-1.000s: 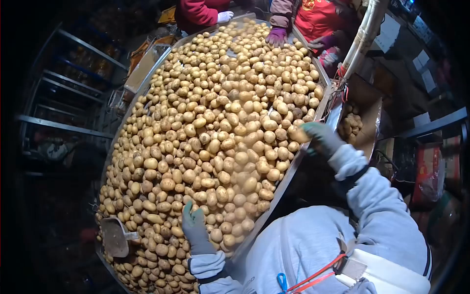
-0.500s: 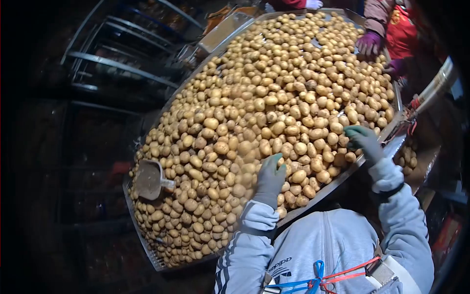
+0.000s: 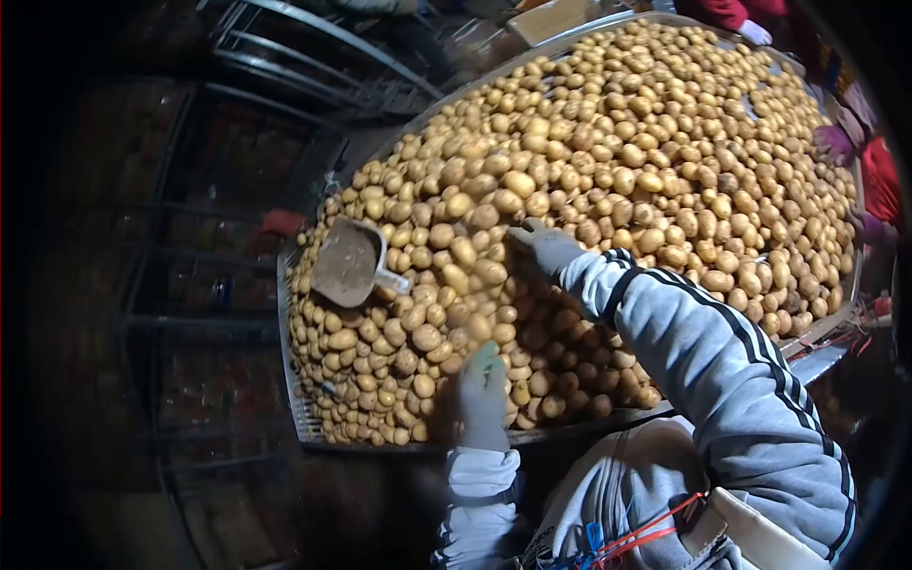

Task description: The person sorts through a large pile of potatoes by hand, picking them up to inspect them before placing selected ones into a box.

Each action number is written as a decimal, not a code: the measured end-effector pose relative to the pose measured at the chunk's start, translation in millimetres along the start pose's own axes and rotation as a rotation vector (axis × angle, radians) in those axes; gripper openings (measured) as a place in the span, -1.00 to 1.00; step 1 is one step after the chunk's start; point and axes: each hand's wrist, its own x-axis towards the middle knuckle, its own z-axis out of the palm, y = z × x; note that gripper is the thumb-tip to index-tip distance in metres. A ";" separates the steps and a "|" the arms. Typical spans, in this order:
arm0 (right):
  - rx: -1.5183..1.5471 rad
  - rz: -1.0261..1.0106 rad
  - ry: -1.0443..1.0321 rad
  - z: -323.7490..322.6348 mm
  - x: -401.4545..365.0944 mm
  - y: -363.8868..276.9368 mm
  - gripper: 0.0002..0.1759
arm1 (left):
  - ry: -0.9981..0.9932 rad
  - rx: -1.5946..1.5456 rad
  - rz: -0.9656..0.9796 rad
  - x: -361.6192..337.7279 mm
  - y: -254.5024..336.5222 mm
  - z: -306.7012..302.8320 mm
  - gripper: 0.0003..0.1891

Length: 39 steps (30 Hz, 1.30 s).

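**While reaching in among the potatoes, swinging round to the scoop end**

And across with the right hand, away from the near rim and deep into the pile! Bringing both hands to work closer to the scoop now, leaving the far end to others.

Going in low with the right, gloved fingers part-extended and touching potatoes at the tips; showing nothing of any grip underneath, so no telling whether wrapped round one. Over to the left hand, nearer the body at the lower edge of the pile: fingers raised, seemingly close together, but blurred, and again impossible to say if holding anything.

Spread right across the tray, potatoes everywhere, and lying on top, untouched, handle towards the hands, the scoop. Further off, by the rim, a co-worker's purple glove at the potatoes, plus a pale glove beyond.
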 end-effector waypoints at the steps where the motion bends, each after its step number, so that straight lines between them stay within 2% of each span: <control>1: -0.081 -0.025 0.053 12.4 6.4 -1.6 -0.28 | 0.057 0.066 -0.147 3.9 27.2 -15.6 -0.68; 3: -0.010 -0.009 -0.071 -6.4 12.5 -8.4 -0.41 | 0.189 -0.072 -0.303 12.7 8.8 -38.5 -0.65; 4: 0.127 0.025 -0.203 -28.0 8.4 -18.0 -0.51 | 0.257 0.024 -0.207 21.1 0.8 -50.0 -0.64; 5: 0.305 -0.036 -0.088 -3.6 10.5 11.6 -0.63 | 0.326 0.119 -0.105 32.4 -8.8 -61.7 -0.63; 6: 0.518 0.112 -0.240 -9.2 8.2 20.7 -0.67 | 0.329 0.177 -0.099 43.6 -29.6 -72.0 -0.60; 7: 0.725 0.269 -0.395 -14.4 4.7 28.9 -0.71 | 0.381 0.064 -0.210 55.4 -32.4 -71.7 -0.55; 9: 1.313 0.230 -0.291 4.1 -26.5 55.5 -0.75 | 0.246 0.227 -0.196 74.7 -58.6 -74.0 -0.38; 11: 1.526 0.504 -0.228 -42.4 -75.4 26.6 -0.74 | 0.241 0.325 -0.358 82.9 -57.6 -55.6 -0.23; 12: 1.504 0.445 -0.271 -37.0 -86.5 36.4 -0.74 | 0.238 0.369 -0.424 85.4 -61.8 -47.6 -0.16; 13: 1.481 0.388 -0.305 -33.2 -98.7 47.7 -0.74 | 0.272 0.171 -0.337 81.3 -65.7 -48.0 -0.16; 14: 1.634 0.442 -0.305 -37.1 -114.1 42.9 -0.73 | 0.277 0.133 -0.244 76.0 -60.9 -47.0 -0.17; 16: 1.386 0.293 -0.206 -42.8 -138.8 29.3 -0.69 | 0.255 0.067 -0.001 66.0 -31.9 -39.5 -0.25; 17: 1.449 0.326 -0.229 -43.0 -148.4 25.2 -0.66 | 0.246 -0.414 -0.117 58.4 -16.1 -16.3 -0.36; 19: 1.522 0.360 -0.371 -48.3 -156.9 10.1 -0.59 | 0.001 -0.382 -0.015 44.6 60.5 10.2 -0.44; 20: 1.566 0.409 -0.377 -48.1 -162.2 0.3 -0.58 | -0.108 -0.371 0.009 36.6 79.4 29.2 -0.39; 21: 1.611 0.459 -0.384 -49.2 -168.4 -4.0 -0.57 | -0.227 -0.353 0.023 27.7 87.2 52.0 -0.35; 23: 1.532 0.391 -0.317 -66.0 -192.9 6.5 -0.59 | -0.448 -0.311 0.013 14.4 95.7 91.0 -0.24; 24: 1.535 0.456 -0.352 -75.7 -207.1 18.2 -0.58 | -0.528 -0.282 0.027 13.9 100.1 101.0 -0.19; 25: 1.539 0.528 -0.377 -87.3 -226.7 34.7 -0.57 | -0.579 -0.211 0.160 14.7 104.6 108.9 -0.19; 26: 1.450 0.428 -0.342 -87.8 -247.4 54.0 -0.56 | -0.603 -0.275 0.167 8.8 130.2 105.7 -0.23; 27: 1.358 0.335 -0.300 -88.5 -267.9 73.5 -0.54 | -0.602 -0.172 0.262 4.3 128.2 114.6 -0.28; 29: 1.214 0.316 0.049 -89.6 -314.2 101.7 -0.52 | -0.634 -0.326 0.121 3.7 110.6 134.2 -0.36; 30: 1.324 0.448 0.069 -116.0 -343.1 103.4 -0.49 | -0.637 -0.395 0.050 5.1 100.5 142.1 -0.40; 31: 1.424 0.531 0.227 -127.3 -372.5 111.0 -0.49 | -0.621 -0.362 0.031 12.5 110.4 135.5 -0.44; 32: 1.461 0.454 0.301 -139.8 -402.4 124.9 -0.53 | -0.604 -0.330 0.011 19.7 120.3 128.7 -0.49; 33: 1.548 0.652 0.366 -170.9 -434.5 116.4 -0.59 | -0.577 -0.213 0.042 26.1 143.8 112.3 -0.52; 35: 1.417 0.811 0.713 -202.1 -484.6 109.7 -0.65 | -0.437 -0.160 0.145 42.9 87.4 124.2 -0.56; 36: 1.357 0.826 0.920 -196.2 -515.3 135.1 -0.68 | -0.445 -0.056 0.130 51.3 92.9 118.1 -0.56; 37: 1.485 0.812 0.745 -222.6 -551.9 129.6 -0.69 | -0.411 -0.060 0.167 61.0 80.7 119.4 -0.55; 38: 1.353 0.804 0.795 -226.1 -579.6 152.7 -0.70 | -0.372 -0.060 0.200 71.3 57.1 122.8 -0.55; 39: 1.014 0.773 0.862 -224.2 -616.3 187.9 -0.69 | -0.325 -0.054 0.231 78.4 43.1 120.2 -0.54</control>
